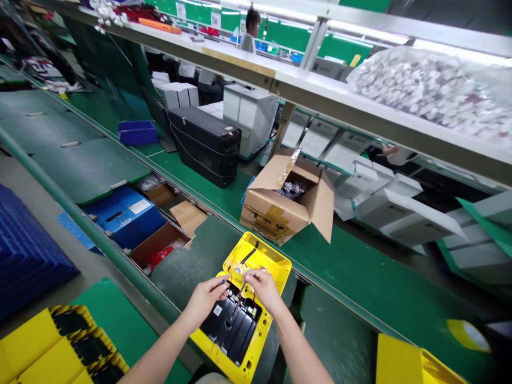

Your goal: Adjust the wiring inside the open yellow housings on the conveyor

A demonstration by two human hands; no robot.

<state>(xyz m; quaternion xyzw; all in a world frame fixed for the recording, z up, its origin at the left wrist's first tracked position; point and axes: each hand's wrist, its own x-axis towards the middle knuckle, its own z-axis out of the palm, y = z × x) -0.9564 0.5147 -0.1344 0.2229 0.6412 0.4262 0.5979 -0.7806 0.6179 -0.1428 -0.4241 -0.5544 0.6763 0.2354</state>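
Observation:
A yellow plastic housing (256,259) with a black inner block (233,324) lies on the green workbench in front of me. Thin red and black wires (242,292) run across its middle. My left hand (208,297) pinches at the wires from the left, fingers closed. From the right, my right hand (262,288) pinches a small connector on the same wires, fingers closed. Both hands rest over the centre of the housing, almost touching each other.
An open cardboard box (288,202) stands just behind the housing. Farther back sit a black computer case (206,144), a blue bin (137,132) and white boxes (396,208). Yellow housings (48,346) are stacked at bottom left, another housing (408,362) at bottom right. A person (250,32) stands far off.

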